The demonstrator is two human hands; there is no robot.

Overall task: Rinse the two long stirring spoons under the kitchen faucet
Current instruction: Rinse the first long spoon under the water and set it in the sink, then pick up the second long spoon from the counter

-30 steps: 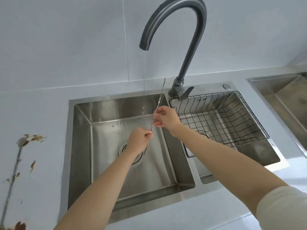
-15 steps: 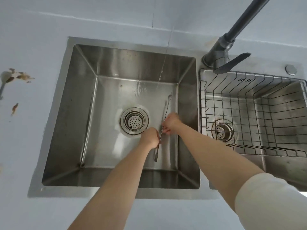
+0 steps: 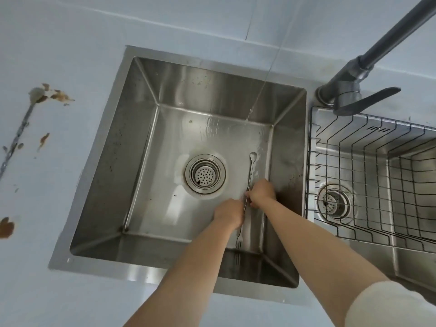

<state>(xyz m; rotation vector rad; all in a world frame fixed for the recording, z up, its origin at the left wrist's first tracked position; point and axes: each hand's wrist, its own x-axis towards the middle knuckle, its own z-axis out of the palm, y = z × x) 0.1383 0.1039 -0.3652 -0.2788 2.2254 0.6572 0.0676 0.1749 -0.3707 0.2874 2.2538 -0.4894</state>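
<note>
A long thin metal stirring spoon (image 3: 249,172) lies low in the left sink basin (image 3: 165,142), bowl end pointing away and forked end toward me. My left hand (image 3: 230,213) and my right hand (image 3: 262,192) both grip its twisted middle. A thin stream of water (image 3: 262,86) falls from the dark faucet (image 3: 354,88) and lands beyond the spoon's bowl. A second long spoon (image 3: 21,128) lies dirty on the counter at the far left, among brown stains.
The drain strainer (image 3: 205,174) sits left of the spoon. A black wire basket (image 3: 377,175) fills the right basin. Brown sauce spots (image 3: 7,226) mark the pale counter on the left.
The view has tipped from the faucet down into the basin. Both hands have lowered the spoon from upright under the spout to nearly flat near the sink floor.
</note>
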